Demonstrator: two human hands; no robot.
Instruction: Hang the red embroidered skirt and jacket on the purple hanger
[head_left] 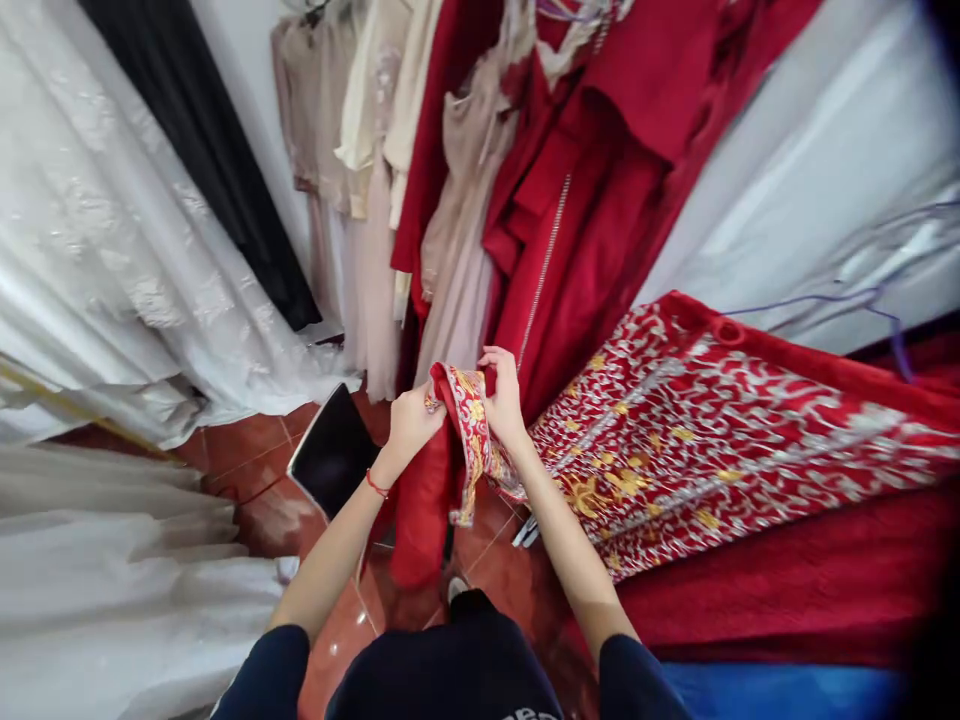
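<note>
In front of my body, a red garment [422, 515] hangs down from my hands, with a strip of gold and silver floral embroidery [474, 425] folded over at its top. What kind of garment it is, I cannot tell. My left hand [414, 425] is closed around the cloth on one side, a red string bracelet [377, 485] on its wrist. On the other side my right hand [504, 393] pinches the embroidered strip, fingers bent. Just right of my right forearm hangs a red skirt [720, 430] covered in silver and gold embroidery.
Red garments [577, 220] and beige dresses [469, 190] hang ahead. White gowns [112, 230] and a black cloth [217, 170] hang at left. A black flat panel with a pale edge [335, 450] stands on the tiled floor [255, 465]. A purple hanger [874, 300] is at right.
</note>
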